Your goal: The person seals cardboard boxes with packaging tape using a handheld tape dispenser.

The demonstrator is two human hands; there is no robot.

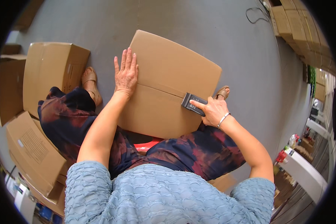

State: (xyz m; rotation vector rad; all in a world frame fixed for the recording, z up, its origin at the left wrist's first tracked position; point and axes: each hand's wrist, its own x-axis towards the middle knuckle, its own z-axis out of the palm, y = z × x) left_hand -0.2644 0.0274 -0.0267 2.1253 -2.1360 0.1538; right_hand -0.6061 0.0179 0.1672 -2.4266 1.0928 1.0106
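Note:
A closed brown cardboard box (pixel 171 63) stands tilted in front of my lap, between my legs, with a seam running across its top. My left hand (pixel 126 74) lies flat along the box's left edge, fingers stretched out and holding nothing. In my right hand (pixel 214 111) is a black handheld tool (pixel 195 103) with a wide, flat head. My fingers wrap round its body, with the index finger stretched along its top. The tool's head is at the seam near the box's right side; whether it presses on the cardboard I cannot tell.
Brown cardboard boxes (pixel 48 67) stand on the left, with a flapped one (pixel 35 145) beside my leg. Stacked cartons (pixel 296 31) line the far right. A dark cable (pixel 258 15) lies on the grey floor (pixel 212 22). A red seat (pixel 147 145) shows beneath me.

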